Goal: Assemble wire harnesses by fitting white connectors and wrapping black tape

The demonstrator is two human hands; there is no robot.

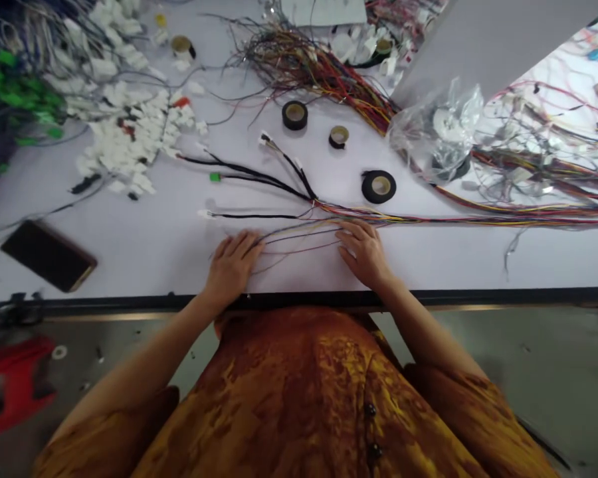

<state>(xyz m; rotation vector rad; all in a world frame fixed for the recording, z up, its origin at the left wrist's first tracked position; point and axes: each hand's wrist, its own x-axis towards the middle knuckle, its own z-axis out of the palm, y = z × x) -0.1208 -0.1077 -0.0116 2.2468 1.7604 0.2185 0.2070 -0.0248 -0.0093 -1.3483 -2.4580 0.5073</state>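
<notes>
My left hand (233, 264) lies on the white table with fingers stretched out over the ends of several thin loose wires (299, 234). My right hand (365, 252) rests on the same wires further right, its fingers apart and slightly bent. Between the hands the wires run roughly side by side. Just beyond them lies a wire harness (315, 202), its black-taped branches fanning left. One branch ends in a green connector (214, 176), another in a white connector (208, 214). The harness's bare coloured wires (428, 220) run off to the right.
Black tape rolls (295, 115) lie beyond the harness. White connectors (129, 133) are heaped at left, near a phone (48, 255). A bundle of coloured wires (323, 70) lies at the back. A clear plastic bag (441, 126) stands by a grey panel (478, 46).
</notes>
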